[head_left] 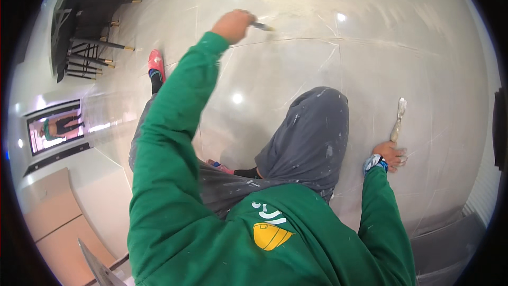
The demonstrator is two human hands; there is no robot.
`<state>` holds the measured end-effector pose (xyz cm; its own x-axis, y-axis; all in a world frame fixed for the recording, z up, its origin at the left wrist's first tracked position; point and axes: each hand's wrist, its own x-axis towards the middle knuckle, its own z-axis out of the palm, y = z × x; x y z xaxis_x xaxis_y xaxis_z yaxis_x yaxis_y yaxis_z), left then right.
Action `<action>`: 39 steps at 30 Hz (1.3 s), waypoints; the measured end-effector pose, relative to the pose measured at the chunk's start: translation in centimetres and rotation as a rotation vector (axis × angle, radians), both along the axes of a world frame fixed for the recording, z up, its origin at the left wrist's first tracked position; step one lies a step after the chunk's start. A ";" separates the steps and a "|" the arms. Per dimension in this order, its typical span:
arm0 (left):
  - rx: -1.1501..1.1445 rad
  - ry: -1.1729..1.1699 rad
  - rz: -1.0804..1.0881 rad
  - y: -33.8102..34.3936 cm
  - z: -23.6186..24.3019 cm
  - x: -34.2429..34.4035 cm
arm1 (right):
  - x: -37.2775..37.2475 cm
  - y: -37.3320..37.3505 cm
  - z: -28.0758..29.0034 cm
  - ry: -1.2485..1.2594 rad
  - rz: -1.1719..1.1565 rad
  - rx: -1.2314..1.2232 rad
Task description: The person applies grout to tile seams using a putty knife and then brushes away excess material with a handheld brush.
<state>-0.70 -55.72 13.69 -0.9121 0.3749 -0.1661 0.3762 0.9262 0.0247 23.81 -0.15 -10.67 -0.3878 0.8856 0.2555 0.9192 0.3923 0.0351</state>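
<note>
Green sweatshirt point(211, 228) filled the bottom of the view, so that was closest, with paint-flecked grey trousers point(312, 132) just past it and one knee bent up in the middle. Off to the right of that knee, the right hand point(390, 156) was down against the tiled floor point(286, 74), a patterned cuff point(374, 163) around its wrist. A slim scraper point(400, 116) ran straight out from those fingers, long axis pointing away from the body, its handle end right at the hand — honestly couldn't tell if the fingers had hold of it or were only touching it. Hands were well apart, with the left hand point(233, 25) way further out, arm stretched ahead, closed around a small brush-like tool point(263, 26). That one was the bit to look at: it stuck out to the right of the fist, long axis mostly left to right and tipped a little back toward the body, with its pale end just beyond a long floor joint point(296, 38). Left hand was clearly the nearer one to that joint; the right was well back from it, out to the side. Further off on the left was a pink shoe point(156, 61), then dark stools point(90, 55), and furthest away somebody in a doorway point(55, 126) — sideways, thanks to the camera tilt.
</note>
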 end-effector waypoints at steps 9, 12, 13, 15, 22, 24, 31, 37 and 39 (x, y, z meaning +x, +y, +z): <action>-0.202 -0.090 0.035 -2.0 -3.4 2.7 | 0.1 -0.6 -0.3 -0.006 0.017 0.041; -0.006 -0.136 0.110 0.1 -2.3 1.0 | 0.5 0.0 -0.8 -0.006 0.020 0.055; 0.067 -0.163 0.148 0.4 -1.9 0.4 | 0.5 0.0 -0.8 0.000 0.022 0.053; 0.022 -0.103 0.108 -2.2 -1.0 0.7 | 0.5 0.0 -0.6 -0.007 0.019 0.057; -0.189 -0.193 0.055 -3.0 -1.7 3.3 | 0.5 0.3 -1.2 0.041 0.021 0.041; -0.096 -0.076 0.045 -1.3 -3.0 2.6 | 0.2 -0.2 -1.1 0.045 0.034 0.046; 0.131 -0.076 0.063 -0.5 -0.4 0.9 | -0.2 -0.8 0.3 -0.028 0.018 -0.025; 0.077 -0.456 0.060 0.9 -1.6 2.4 | 0.4 -0.6 1.1 -0.021 0.045 -0.041; 0.086 -0.218 0.059 -1.0 -2.8 0.2 | -0.1 -1.4 0.9 -0.016 0.065 -0.051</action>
